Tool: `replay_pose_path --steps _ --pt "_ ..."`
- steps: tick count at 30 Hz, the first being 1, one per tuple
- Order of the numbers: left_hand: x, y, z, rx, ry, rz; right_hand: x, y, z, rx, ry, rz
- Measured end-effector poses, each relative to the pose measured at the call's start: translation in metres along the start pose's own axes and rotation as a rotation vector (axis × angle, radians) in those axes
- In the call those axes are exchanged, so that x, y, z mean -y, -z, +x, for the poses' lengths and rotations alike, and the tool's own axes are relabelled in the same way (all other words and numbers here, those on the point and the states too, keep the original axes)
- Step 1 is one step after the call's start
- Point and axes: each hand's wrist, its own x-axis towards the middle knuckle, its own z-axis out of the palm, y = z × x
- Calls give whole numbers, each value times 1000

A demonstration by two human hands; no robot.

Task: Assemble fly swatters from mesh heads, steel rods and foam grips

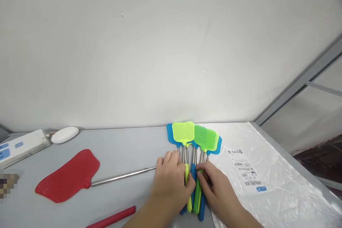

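Observation:
Several small fly swatters with metal shafts lie bunched on the table, their mesh heads toward the wall. My left hand [171, 181] is closed over the left part of the bunch, gripping a yellow fly swatter [183, 132] by its handle. Beneath that one, a blue fly swatter head [170, 134] sticks out. Thumb and fingers of my right hand [217, 187] close on a green fly swatter [205, 139], with yellow and blue ones layered under it. To the left lies a large red fly swatter [69, 176]; its metal shaft runs up to my left hand.
A red rod-like handle [114, 217] lies at the lower edge. At the far left are a white power strip [25, 148] and a white oval object [65, 135]. A white plastic bag [267, 203] with a printed label covers the right side. The wall [133, 60] rises behind.

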Motion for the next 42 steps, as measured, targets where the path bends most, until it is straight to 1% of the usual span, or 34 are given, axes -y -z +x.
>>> replay_pose_path --steps 4,7,9,11,13,16,18,20,22,24,27,30,33,35,37,39,42 --pt "-1 -1 -1 10 -21 -30 -1 -1 1 4 -30 16" --pt "-1 1 -3 0 -69 -34 -3 -4 2 -21 -83 41" --pt "-1 5 -3 -4 -106 -43 -4 -5 2 -41 -109 81" --pt "0 16 -3 9 -139 -59 -7 -6 3 -68 -111 123" --pt "6 32 -4 39 -162 -83 -9 -7 3 -119 -108 142" --pt "23 62 -13 122 -194 -125 -9 -5 3 -206 -96 89" --pt "41 81 -26 190 -228 -130 -3 0 3 -214 -56 -5" --pt "61 94 -44 248 -235 -115 9 6 5 -171 37 -138" --pt "79 101 -65 288 -197 -100 30 11 11 -91 172 -288" --pt "93 103 -84 305 -156 -87 56 9 19 -3 305 -419" --pt "104 100 -104 281 -129 -45 97 -12 34 68 447 -569" --pt "108 98 -110 242 -110 19 128 -47 52 186 566 -770" --pt "110 99 -108 232 -114 50 142 -80 70 254 605 -804" --pt "110 102 -107 238 -123 51 144 -94 78 282 618 -803" --pt "111 105 -105 249 -131 36 143 -100 82 290 621 -796" --pt "112 109 -105 243 -134 4 143 -100 83 282 618 -783" --pt "116 112 -108 153 -104 -69 142 -90 76 244 584 -766"
